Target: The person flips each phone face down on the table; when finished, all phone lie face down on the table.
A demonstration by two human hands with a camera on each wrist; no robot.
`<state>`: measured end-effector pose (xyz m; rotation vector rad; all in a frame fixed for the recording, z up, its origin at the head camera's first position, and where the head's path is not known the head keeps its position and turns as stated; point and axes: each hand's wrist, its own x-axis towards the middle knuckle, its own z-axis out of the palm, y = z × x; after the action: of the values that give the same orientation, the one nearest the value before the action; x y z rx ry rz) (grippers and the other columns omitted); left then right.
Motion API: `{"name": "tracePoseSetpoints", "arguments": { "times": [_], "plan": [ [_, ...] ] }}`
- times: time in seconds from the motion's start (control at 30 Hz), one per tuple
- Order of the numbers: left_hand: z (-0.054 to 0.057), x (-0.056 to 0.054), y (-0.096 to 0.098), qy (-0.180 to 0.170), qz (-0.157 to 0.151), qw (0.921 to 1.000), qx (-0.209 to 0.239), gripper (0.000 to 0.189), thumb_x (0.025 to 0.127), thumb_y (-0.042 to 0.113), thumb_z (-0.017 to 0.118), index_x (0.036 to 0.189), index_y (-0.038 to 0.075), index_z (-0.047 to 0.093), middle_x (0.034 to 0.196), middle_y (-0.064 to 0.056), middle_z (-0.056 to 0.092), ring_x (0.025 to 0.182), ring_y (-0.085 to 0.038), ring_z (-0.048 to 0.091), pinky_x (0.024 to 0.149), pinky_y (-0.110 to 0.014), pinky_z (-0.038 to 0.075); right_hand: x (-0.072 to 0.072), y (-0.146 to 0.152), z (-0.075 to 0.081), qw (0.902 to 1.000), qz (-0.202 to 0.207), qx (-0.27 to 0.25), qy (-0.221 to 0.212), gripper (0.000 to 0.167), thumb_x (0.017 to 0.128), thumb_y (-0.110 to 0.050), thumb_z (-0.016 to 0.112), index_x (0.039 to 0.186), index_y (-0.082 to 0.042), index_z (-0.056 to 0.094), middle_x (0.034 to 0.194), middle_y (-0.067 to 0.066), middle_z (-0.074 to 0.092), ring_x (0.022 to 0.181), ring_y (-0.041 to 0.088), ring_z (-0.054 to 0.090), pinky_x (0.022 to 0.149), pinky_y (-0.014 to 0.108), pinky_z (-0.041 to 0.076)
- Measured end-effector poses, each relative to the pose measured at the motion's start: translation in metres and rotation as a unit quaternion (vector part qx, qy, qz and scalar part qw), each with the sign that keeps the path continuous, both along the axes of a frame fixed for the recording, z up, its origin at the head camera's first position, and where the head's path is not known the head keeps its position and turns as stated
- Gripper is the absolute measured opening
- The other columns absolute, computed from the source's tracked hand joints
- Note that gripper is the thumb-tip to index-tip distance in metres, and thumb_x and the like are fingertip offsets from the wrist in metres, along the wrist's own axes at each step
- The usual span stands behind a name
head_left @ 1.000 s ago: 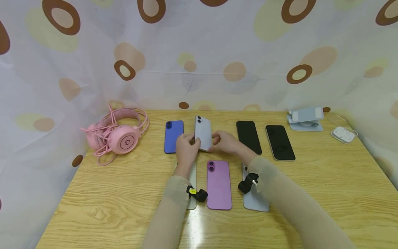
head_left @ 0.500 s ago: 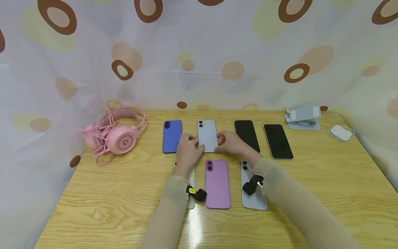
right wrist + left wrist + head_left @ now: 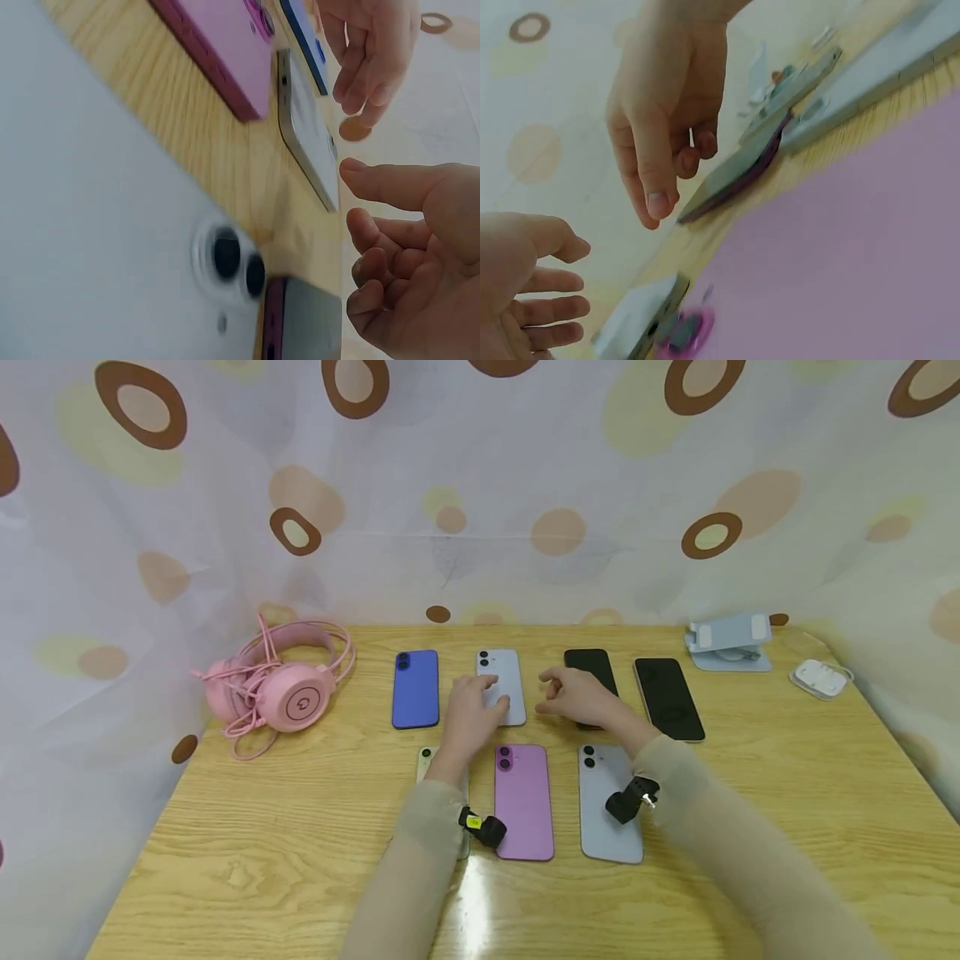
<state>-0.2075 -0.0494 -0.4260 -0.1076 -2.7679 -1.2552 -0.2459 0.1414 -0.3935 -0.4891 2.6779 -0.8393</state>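
Left hand [image 3: 471, 714] and right hand [image 3: 583, 697] have come off the pale phone [image 3: 507, 670], which lies camera side up on the surface [image 3: 255, 835] between a blue phone [image 3: 416, 692] and a black-screened phone [image 3: 588, 665]. The left hovers over its lower left, thumb and fingers apart; the right hangs just beside it, fingers loosely curled, thumb parted.

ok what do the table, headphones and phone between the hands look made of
Table: wood or wood-look laminate, glossy; grain and glare show.
Pink headphones: probably plastic, smooth; rounded shapes, evenly pink.
Pale phone: perhaps a glass or plastic back with metal rim, satin; plain face, darker edge.
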Motion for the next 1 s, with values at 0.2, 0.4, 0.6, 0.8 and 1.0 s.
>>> {"name": "tracePoseSetpoints", "arguments": {
  "times": [0.2, 0.4, 0.6, 0.8, 1.0],
  "plan": [
    [0.007, -0.003, 0.037, 0.017, -0.043, 0.9981, 0.042, 0.040, 0.092, 0.021, 0.063, 0.127, 0.004, 0.060, 0.119, -0.010, 0.059, 0.116, -0.025, 0.051, 0.105, -0.036, 0.038, 0.001, 0.034, 0.005, 0.9998, -0.014, -0.011, 0.012, 0.053, 0.089, -0.017, 0.067, 0.129, 0.012, 0.048, 0.079, 0.006, 0.054, 0.066, 0.017, 0.047, 0.063, 0.031, 0.041],
    [0.000, -0.004, 0.075, -0.003, -0.059, 0.9972, 0.047, 0.043, 0.091, 0.022, 0.064, 0.130, 0.006, 0.059, 0.125, -0.011, 0.056, 0.117, -0.025, 0.050, 0.099, -0.035, 0.044, 0.003, 0.065, 0.001, 0.9984, -0.041, 0.034, 0.016, 0.052, 0.090, -0.019, 0.066, 0.128, 0.012, 0.049, 0.081, 0.009, 0.057, 0.065, 0.018, 0.049, 0.059, 0.031, 0.041],
    [-0.009, -0.003, 0.096, -0.019, -0.068, 0.9975, -0.003, 0.048, 0.091, 0.027, 0.064, 0.134, 0.009, 0.056, 0.131, -0.010, 0.052, 0.121, -0.024, 0.048, 0.100, -0.033, 0.044, 0.007, 0.085, -0.004, 0.9959, -0.057, 0.067, 0.019, 0.056, 0.090, -0.024, 0.067, 0.126, 0.014, 0.049, 0.091, 0.015, 0.059, 0.072, 0.022, 0.053, 0.063, 0.036, 0.046],
    [-0.013, -0.002, 0.104, -0.004, -0.067, 0.9961, -0.057, 0.052, 0.091, 0.032, 0.065, 0.136, 0.009, 0.054, 0.130, -0.009, 0.052, 0.123, -0.023, 0.047, 0.105, -0.032, 0.039, 0.011, 0.092, -0.008, 0.9961, -0.062, 0.062, 0.006, 0.058, 0.090, -0.028, 0.066, 0.126, 0.015, 0.049, 0.101, 0.021, 0.059, 0.083, 0.028, 0.056, 0.071, 0.042, 0.048],
    [-0.014, 0.000, 0.107, 0.010, -0.077, 0.9902, -0.116, 0.054, 0.090, 0.034, 0.065, 0.136, 0.009, 0.054, 0.133, -0.006, 0.051, 0.128, -0.021, 0.043, 0.116, -0.032, 0.016, 0.013, 0.094, -0.010, 0.9964, -0.065, 0.053, 0.011, 0.057, 0.090, -0.026, 0.066, 0.125, 0.016, 0.050, 0.090, 0.016, 0.060, 0.072, 0.023, 0.054, 0.064, 0.036, 0.046]
  ]
}}
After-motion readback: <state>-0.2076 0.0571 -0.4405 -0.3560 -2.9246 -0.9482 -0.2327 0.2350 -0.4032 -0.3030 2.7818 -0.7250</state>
